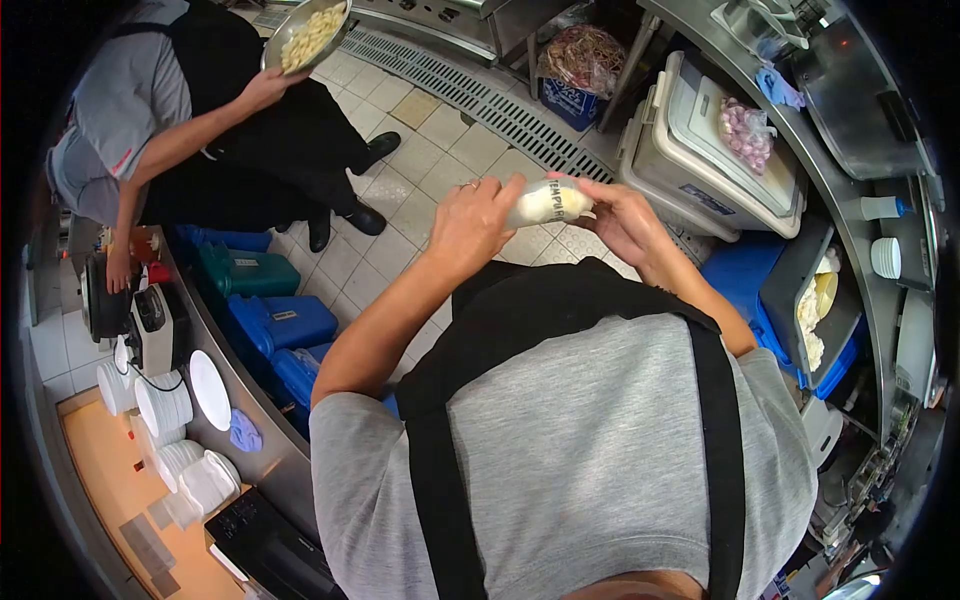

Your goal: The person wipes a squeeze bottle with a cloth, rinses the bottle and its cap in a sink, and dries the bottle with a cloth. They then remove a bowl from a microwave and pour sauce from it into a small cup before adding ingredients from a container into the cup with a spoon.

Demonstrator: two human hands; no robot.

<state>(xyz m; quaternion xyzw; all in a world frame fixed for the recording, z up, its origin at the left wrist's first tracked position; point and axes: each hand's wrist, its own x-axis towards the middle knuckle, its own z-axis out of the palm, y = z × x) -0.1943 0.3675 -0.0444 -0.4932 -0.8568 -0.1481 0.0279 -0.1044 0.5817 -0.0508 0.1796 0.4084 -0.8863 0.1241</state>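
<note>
One white packet point(548, 204), one metal bowl point(305, 32), two people, four blue containers point(285, 320), one grey cooler point(700, 150)

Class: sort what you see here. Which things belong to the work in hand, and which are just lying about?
In hand: left hand, right hand, white packet.

Lying about: stacked bowls, blue crates, lidded bin, co-worker's pan, floor grate.

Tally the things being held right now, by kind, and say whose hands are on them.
White packet: 1, gripped by the left hand and the right hand
Metal bowl of pale food pieces: 1, held up by a co-worker's hand
Total: 2 held things
</note>
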